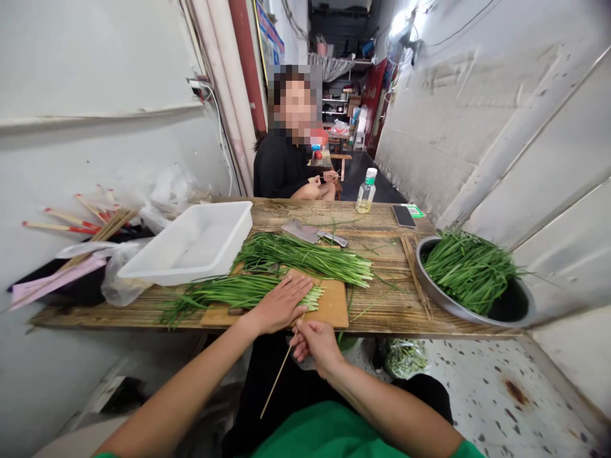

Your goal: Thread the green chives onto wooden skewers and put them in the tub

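My left hand (pixel 282 304) lies flat, fingers stretched out, on the white stem ends of a row of garlic chives (pixel 233 289). These chives rest on a wooden cutting board (pixel 334 305) at the table's near edge. Just in front of the board, my right hand (pixel 319 343) pinches a thin bamboo skewer (pixel 277 381). One end of the skewer points down toward my lap; its upper end is at the board's edge, close to my left fingertips. A second, larger bunch of chives (pixel 305 257) lies behind, with a cleaver (pixel 305 232) beyond it.
A white plastic tray (pixel 238 235) stands left, beside a black box (pixel 81 280) with skewers. Loose skewers (pixel 416 273) lie near a metal basin (pixel 477 317) of chives at right. A bottle (pixel 365 194) and phone (pixel 404 216) sit farther back. Another person (pixel 281 162) sits across the table.
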Tool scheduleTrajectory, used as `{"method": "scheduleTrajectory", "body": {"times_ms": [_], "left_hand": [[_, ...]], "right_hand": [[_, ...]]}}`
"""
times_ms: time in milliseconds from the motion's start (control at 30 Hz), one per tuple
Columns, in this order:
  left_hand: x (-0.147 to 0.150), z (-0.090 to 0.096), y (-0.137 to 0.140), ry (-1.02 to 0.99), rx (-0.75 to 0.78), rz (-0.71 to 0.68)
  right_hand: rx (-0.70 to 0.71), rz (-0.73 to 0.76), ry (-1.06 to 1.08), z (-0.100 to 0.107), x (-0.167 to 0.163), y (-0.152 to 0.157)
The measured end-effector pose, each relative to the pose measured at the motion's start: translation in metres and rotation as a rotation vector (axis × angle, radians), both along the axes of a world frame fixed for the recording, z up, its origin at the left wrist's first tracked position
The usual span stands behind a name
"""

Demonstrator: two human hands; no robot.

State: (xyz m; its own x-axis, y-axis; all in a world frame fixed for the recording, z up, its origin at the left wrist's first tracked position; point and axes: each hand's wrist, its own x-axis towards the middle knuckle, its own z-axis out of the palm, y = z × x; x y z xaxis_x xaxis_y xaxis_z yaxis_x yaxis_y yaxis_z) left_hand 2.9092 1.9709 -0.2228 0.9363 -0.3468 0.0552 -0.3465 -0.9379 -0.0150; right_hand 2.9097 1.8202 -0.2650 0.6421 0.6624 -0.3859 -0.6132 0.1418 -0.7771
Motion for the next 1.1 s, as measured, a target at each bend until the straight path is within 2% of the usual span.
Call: {"method": "scheduleTrajectory", "body": {"times_ms": [267, 533, 833, 1100], "left_hand": [[-0.008, -0.004, -0.007, -0.093, -0.054, 0.088], [-0.01, 0.002, -0.021, -0.118, -0.106, 0.195], [0.001, -0.006, -0.03, -0.155, -0.088, 0.192], [0.009, -0.01, -0.03, -0.137, -0.067, 0.194]], "right_hand": [[-0.028, 0.229, 0.03, 0.009, -0.019, -0.01], [0.003, 0.18, 0.041, 0.009, -0.032, -0.004], [-0.018, 0.133, 0.03, -0.002, -0.022, 0.0], [-0.025, 0.1, 0.008, 0.0, -0.016, 0.002]]}}
